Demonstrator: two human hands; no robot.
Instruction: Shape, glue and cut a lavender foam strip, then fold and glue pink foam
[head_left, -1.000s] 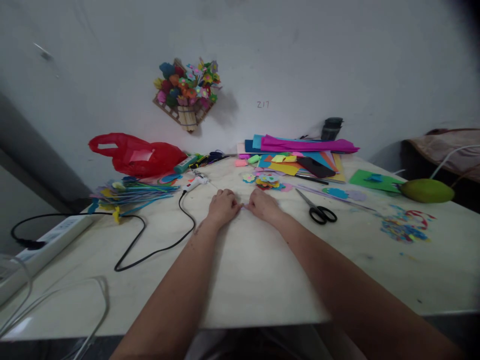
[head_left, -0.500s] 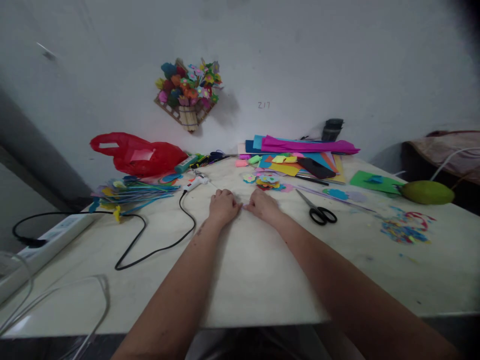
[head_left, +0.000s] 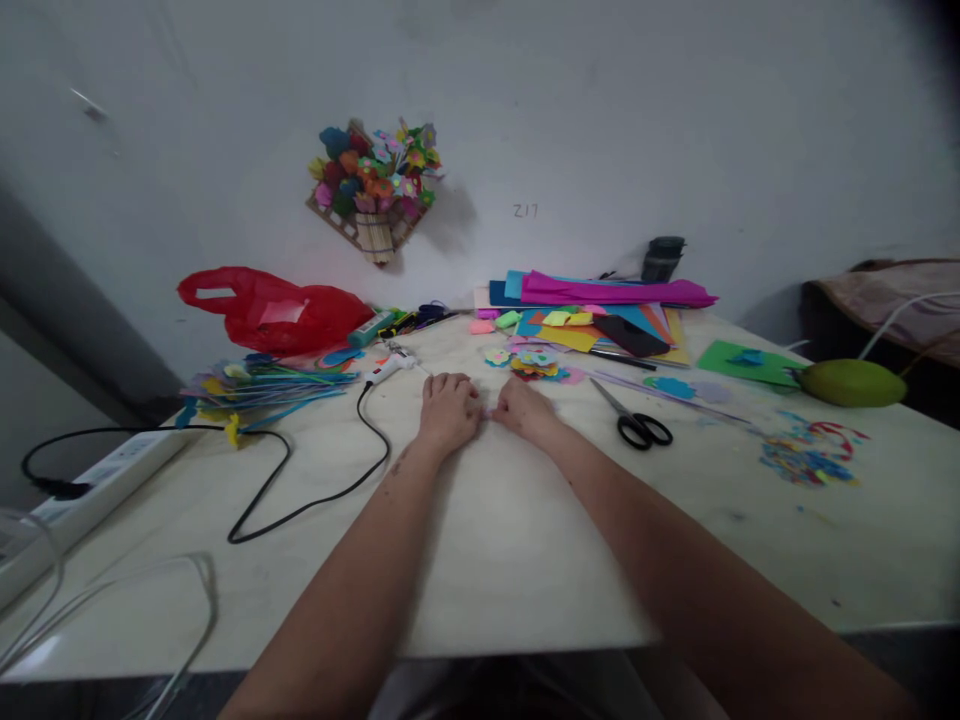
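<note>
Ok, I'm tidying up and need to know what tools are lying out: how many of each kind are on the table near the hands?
Scissors: 1
Glue gun with black cord: 1
Power strip: 1
Phone: 1
Total: 4
The left hand and right hand rest fingertip to fingertip on the table, between glue gun and scissors.

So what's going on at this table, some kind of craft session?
It looks like paper craft. A person's left hand and right hand meet on the table, pinching something small and pinkish between the fingertips, too tiny to identify. Scissors lie to the right, a glue gun to the left, and cut paper flowers just beyond the hands.
</note>
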